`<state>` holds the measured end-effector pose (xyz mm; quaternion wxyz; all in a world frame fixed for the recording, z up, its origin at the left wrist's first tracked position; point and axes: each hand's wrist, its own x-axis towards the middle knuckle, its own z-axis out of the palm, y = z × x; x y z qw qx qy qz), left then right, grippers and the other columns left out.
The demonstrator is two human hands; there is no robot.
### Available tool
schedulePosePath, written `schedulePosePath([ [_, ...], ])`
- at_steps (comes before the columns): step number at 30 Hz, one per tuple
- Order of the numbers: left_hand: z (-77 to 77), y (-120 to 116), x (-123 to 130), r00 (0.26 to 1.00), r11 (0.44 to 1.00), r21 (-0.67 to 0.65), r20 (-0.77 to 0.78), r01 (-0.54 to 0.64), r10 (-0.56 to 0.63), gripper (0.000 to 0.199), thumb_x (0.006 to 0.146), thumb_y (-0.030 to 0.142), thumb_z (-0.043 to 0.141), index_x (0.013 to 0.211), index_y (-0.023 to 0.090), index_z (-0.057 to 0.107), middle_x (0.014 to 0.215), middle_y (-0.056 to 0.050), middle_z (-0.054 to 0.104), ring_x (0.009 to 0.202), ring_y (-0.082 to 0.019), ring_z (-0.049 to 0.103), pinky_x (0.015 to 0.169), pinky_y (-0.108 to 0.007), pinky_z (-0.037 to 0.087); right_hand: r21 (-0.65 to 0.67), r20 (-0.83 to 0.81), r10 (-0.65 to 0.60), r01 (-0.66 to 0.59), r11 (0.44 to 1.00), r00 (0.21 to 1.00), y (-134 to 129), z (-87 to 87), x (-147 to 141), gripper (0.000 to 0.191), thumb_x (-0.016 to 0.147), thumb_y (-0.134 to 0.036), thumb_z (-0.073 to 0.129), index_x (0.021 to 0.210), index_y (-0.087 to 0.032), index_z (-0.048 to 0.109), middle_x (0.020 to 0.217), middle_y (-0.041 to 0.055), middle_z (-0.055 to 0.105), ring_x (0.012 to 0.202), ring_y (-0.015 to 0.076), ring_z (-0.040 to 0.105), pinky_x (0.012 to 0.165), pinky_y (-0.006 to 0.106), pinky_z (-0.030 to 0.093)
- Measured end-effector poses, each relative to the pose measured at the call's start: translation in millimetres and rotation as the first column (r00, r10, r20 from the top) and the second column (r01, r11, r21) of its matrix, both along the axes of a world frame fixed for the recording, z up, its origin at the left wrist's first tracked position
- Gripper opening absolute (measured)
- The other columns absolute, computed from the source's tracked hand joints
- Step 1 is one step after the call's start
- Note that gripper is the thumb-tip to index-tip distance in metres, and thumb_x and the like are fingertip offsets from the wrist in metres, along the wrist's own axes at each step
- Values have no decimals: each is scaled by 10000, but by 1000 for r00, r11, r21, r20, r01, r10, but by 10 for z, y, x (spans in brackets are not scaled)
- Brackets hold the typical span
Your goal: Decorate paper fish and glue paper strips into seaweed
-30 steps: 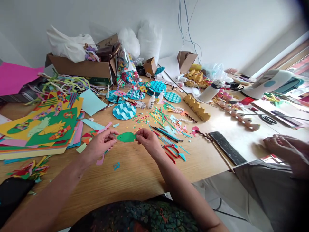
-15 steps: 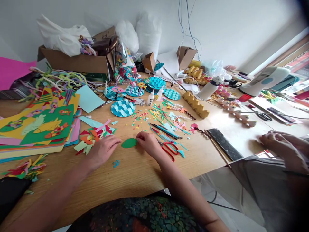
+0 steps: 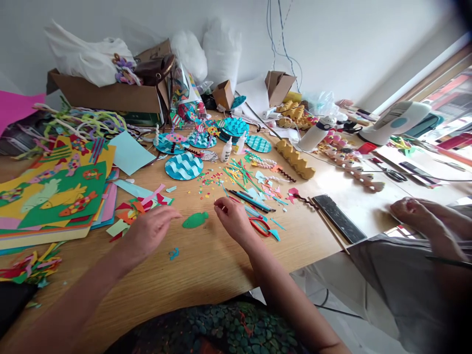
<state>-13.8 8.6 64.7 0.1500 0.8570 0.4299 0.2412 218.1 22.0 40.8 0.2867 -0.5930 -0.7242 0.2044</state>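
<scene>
A green paper fish lies flat on the wooden table, its tail pointing right. My left hand hovers just left of the fish, fingers pressed together; whether anything is between them is too small to tell. To the right of the fish is my right hand, its thumb and fingertips pinched, apart from the fish; what it may hold cannot be made out. Red-handled scissors lie beside my right hand, partly hidden by it. Small blue scraps rest below the fish.
Colored paper sheets with fish lie left. Behind are glue bottles, pens, a blue wavy disc and paper scraps. A phone lies right, near another person's hands. A cardboard box stands at the back.
My right hand has let go of the fish's tail and moved away to the right, uncovering it. The view has shifted slightly.
</scene>
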Motion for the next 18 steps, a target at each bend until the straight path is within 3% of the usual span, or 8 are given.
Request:
schedulePosePath([
  [5,396,-152,-119,957,981,-129,233,-143,170,180,822,276,437,888,270,605,855,22,656,783,-150,614,681,-242,491,10,-29,-30,31,999,999,-96,106,183,106,772,-165,478,779,-170,583,696,13,611,637,115,538,612,212,386],
  [10,586,-369,-157,891,966,-211,395,-149,224,201,838,215,421,849,331,585,857,63,636,803,-130,601,678,-225,497,24,-15,-28,29,999,999,-219,66,258,108,780,-174,470,798,-180,577,695,12,607,640,122,542,604,218,391],
  [15,640,-471,-63,963,981,-186,270,63,-11,168,814,182,457,855,277,589,791,42,642,747,-110,608,671,-187,483,32,7,26,-26,999,1000,-314,62,234,123,794,-173,453,807,-185,575,723,24,623,659,131,561,612,226,408],
  [18,573,-457,-93,991,987,-160,134,26,-4,152,830,231,448,869,253,593,804,27,654,763,-119,611,698,-194,474,31,12,79,-80,996,997,-359,48,210,130,803,-177,443,784,-186,571,742,29,629,682,136,574,624,229,416],
])
